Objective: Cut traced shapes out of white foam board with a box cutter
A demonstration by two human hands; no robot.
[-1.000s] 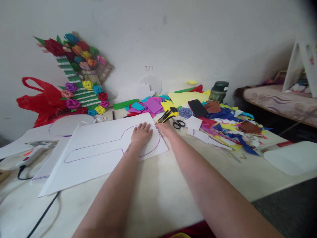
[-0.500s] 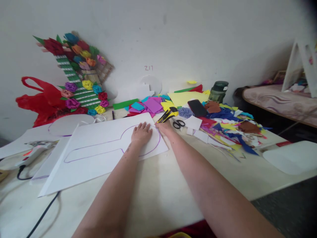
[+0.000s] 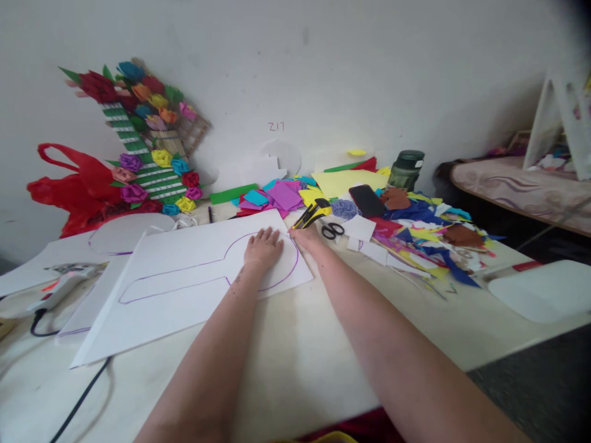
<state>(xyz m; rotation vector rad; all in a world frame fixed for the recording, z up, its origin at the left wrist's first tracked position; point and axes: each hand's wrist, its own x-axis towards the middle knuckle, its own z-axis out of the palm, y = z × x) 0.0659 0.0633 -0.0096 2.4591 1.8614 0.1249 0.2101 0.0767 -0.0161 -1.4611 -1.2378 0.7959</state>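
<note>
My left hand point(image 3: 264, 247) lies flat with its fingers stretched out on a white foam board point(image 3: 180, 277). A purple outline of a circle with a long strip is drawn on the board, and the hand rests inside the circle. Just right of it, my right hand point(image 3: 305, 236) is closed around a yellow and black utility knife point(image 3: 312, 213), low at the board's right edge by the purple line. The blade's tip is hidden by the hand. Black-handled scissors point(image 3: 333, 231) lie beside my right wrist.
Paper scraps point(image 3: 429, 227), a phone point(image 3: 366, 200) and a green bottle point(image 3: 406, 170) crowd the back right. A glue gun point(image 3: 67, 288) with a cord lies left. Paper flowers point(image 3: 157, 160) and a red bag point(image 3: 80, 184) stand against the wall. A white container point(image 3: 540, 291) sits right.
The view has shifted very slightly. Both hands, the knife and the board keep practically the same positions.
</note>
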